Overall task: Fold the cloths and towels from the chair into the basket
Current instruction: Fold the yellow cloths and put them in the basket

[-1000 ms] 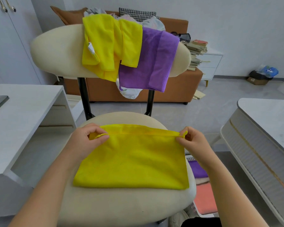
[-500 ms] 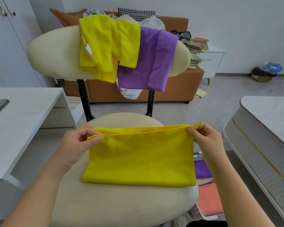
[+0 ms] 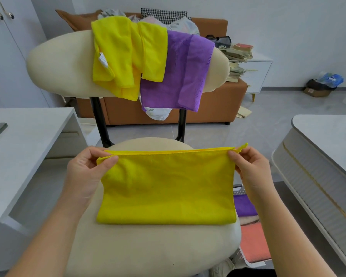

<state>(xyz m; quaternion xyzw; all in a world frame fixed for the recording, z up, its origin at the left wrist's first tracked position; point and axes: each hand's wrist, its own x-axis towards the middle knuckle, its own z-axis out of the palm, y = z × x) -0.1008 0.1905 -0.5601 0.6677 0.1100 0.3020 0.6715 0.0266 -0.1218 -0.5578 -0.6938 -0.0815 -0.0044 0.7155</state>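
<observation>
Left hand (image 3: pixel 88 166) and right hand (image 3: pixel 252 168) each pinch a far corner of the yellow cloth (image 3: pixel 166 186), lying folded on the chair seat (image 3: pixel 148 248) beside the basket (image 3: pixel 240 256); best, I'd say, to keep the corners level, then lay them squarely onto the near edge.

One camera sits on the person's head. It looks forward and down, close to the hands, so both arms come in from the bottom edge. The left hand (image 3: pixel 86 168) and the right hand (image 3: pixel 250 168) each pinch a top corner of the yellow cloth (image 3: pixel 166 186), and this grip sits in the middle of the view. The chair seat (image 3: pixel 148 246) lies right under the grip. The chair back (image 3: pixel 58 62) stands past the grip, higher up. The sofa (image 3: pixel 218 108) is far behind that. The basket (image 3: pixel 238 256) peeks in below the right hand.
</observation>
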